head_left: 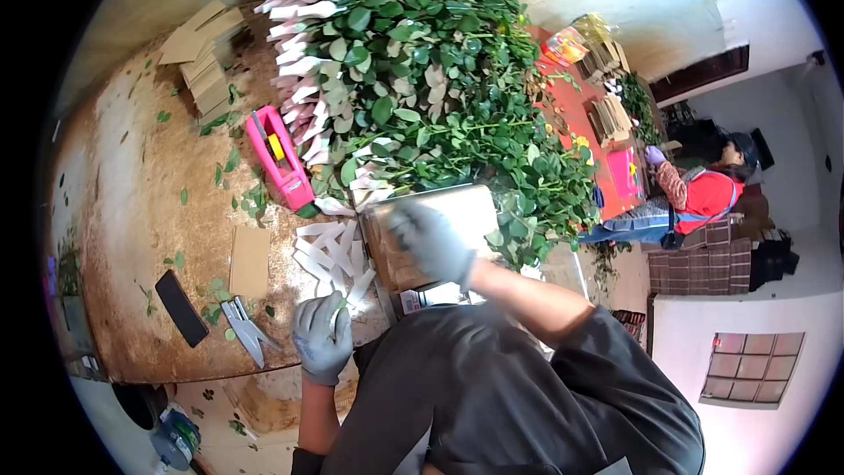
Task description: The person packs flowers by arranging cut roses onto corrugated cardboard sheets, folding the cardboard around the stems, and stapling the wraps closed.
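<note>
My left hand [323,334], in a grey glove, is at the table's front edge just below a heap of white strips [327,251]. Its fingers are curled in; what they hold, if anything, is too small to name. My right hand [431,242], also gloved, is smeared by motion above a brown board or box [396,271] in front of me. Beyond it lies a big pile of leafy green stems [440,79] with pale, wrapped-looking ends [303,9] pointing left. A pink tape dispenser [280,158] stands left of the pile.
On the wooden table [132,211] lie a stapler [246,332], a dark phone [181,308], a cardboard piece [251,262], loose leaves and stacked cardboard [207,79]. A co-worker [703,193] stands to the right at a red table [563,92] holding more cardboard [611,119].
</note>
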